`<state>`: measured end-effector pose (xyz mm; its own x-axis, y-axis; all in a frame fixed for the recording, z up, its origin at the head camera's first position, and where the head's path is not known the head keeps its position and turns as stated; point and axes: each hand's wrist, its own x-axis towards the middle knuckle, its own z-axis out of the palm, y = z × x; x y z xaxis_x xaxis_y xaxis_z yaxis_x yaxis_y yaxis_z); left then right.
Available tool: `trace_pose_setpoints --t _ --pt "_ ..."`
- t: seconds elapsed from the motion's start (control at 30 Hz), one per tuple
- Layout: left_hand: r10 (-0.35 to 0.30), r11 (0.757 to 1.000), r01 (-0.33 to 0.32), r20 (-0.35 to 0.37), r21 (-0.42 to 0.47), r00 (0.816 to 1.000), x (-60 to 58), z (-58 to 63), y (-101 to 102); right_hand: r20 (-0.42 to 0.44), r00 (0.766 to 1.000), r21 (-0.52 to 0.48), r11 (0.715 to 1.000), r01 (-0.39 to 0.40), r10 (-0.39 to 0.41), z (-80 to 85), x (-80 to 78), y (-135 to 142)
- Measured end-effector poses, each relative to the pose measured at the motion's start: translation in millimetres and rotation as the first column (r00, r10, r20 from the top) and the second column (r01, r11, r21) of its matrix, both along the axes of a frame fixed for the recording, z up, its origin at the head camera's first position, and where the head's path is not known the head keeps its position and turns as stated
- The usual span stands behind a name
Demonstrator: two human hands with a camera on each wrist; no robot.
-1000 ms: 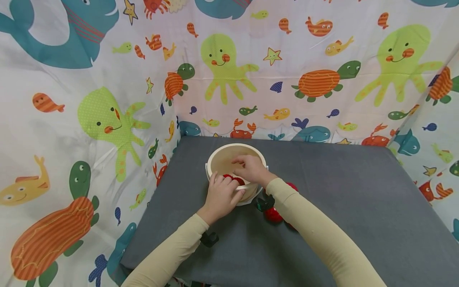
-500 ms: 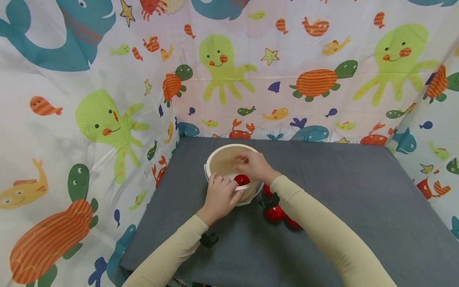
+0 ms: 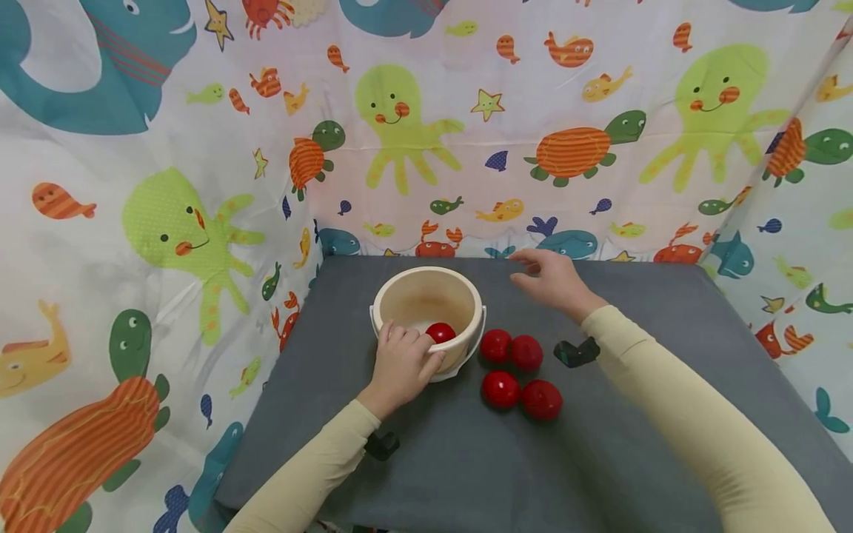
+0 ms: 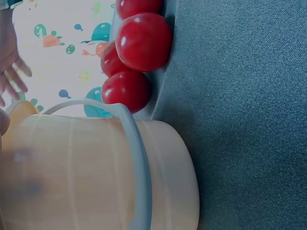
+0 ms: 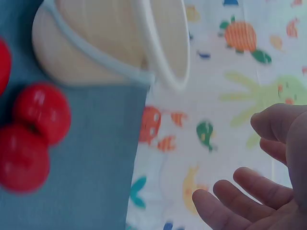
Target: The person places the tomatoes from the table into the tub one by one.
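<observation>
On a grey bench (image 3: 426, 474), a person's left hand (image 3: 398, 364) is gripping the near rim of a cream bucket (image 3: 429, 285), fingers curling over its edge. One red ball (image 3: 440, 333) is lying inside; four more red balls (image 3: 501, 390) are resting outside, just to the right. Beyond these, the right hand (image 3: 552, 280) is hovering, fingers apart.

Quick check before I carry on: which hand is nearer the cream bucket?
Left. The left hand is on the bucket's near rim, fingers hooked over it. The right hand is held in the air to the bucket's right, not touching it.
</observation>
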<state>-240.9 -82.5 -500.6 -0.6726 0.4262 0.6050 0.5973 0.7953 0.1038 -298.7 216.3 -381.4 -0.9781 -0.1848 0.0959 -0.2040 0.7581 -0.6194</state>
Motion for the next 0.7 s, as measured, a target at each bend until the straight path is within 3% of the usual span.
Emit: trace_pose_setpoints --t 0.37,0.7 --pt "-0.011 1.0 0.01 0.016 0.016 1.0 -1.6 -1.1 -3 0.046 0.99 0.03 0.991 0.131 -0.133 -21.1 21.2 70" --pt "-0.019 1.0 0.018 0.042 0.021 0.999 1.2 3.8 -1 0.101 0.974 -0.024 0.978 0.205 -0.202 -77.1 53.0 117"
